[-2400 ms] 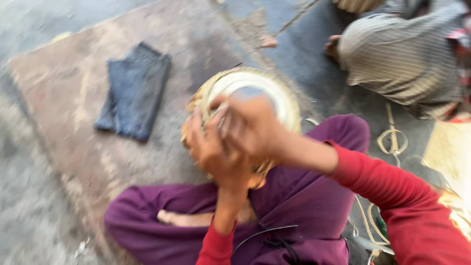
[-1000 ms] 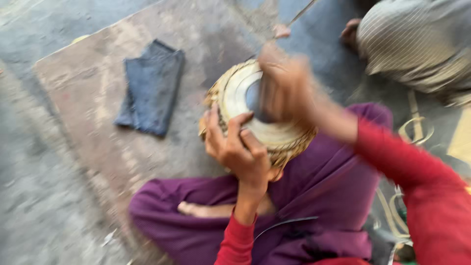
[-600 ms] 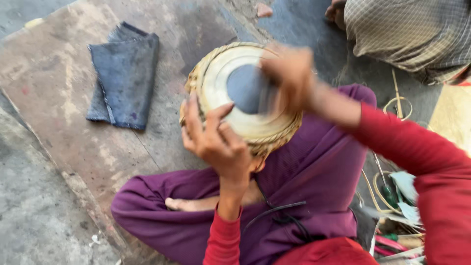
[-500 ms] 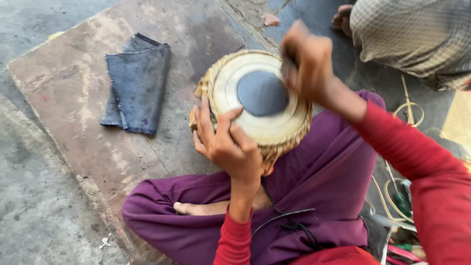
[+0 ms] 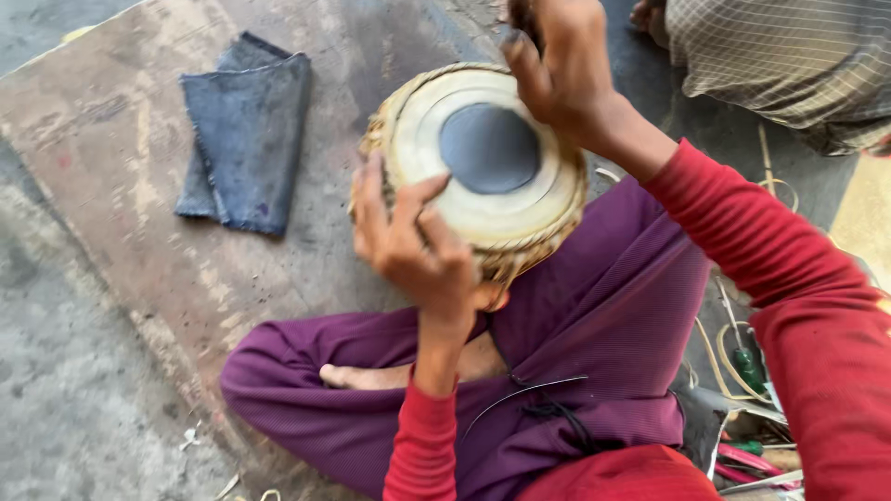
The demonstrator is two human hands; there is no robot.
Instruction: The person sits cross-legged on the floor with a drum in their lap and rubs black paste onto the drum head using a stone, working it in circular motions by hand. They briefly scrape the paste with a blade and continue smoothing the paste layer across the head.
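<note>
A small drum [image 5: 483,162] with a pale skin, a dark round centre patch and a braided tan rim rests on my purple-clad lap. My left hand [image 5: 413,246] grips its near left rim, fingers spread over the edge. My right hand [image 5: 557,65] is at the drum's far right rim, fingers curled; whether it holds something small cannot be told.
A folded blue denim cloth [image 5: 246,130] lies on a worn brown mat [image 5: 121,213] to the left. Another person in checked cloth [image 5: 789,56] sits at the upper right. Cords and tools [image 5: 742,371] lie at the right on the grey floor [image 5: 56,399].
My right hand has moved from over the drum skin to its far right edge. The drum stays on my lap with my left hand on its rim.
</note>
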